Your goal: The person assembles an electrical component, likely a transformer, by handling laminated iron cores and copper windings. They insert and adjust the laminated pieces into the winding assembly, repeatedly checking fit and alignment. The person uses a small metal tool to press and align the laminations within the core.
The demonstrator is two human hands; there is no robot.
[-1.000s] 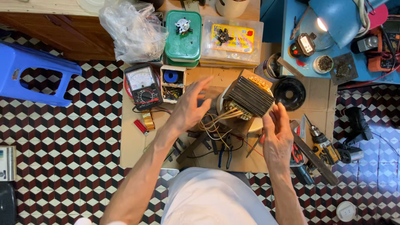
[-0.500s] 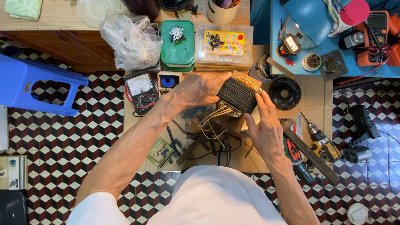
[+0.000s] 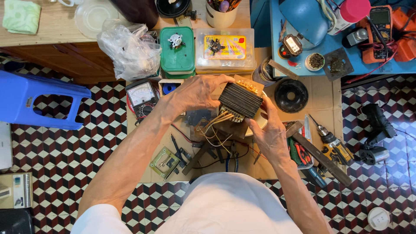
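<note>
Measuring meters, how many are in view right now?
2. An analog meter with a needle dial lies on the floor board beside the left hand; a digital multimeter lies on the blue table at top right. Clutter may hide others.

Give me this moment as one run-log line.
left hand: grips transformer top | right hand: supports its lower side | wires: hang loose | analog meter: left of it
</note>
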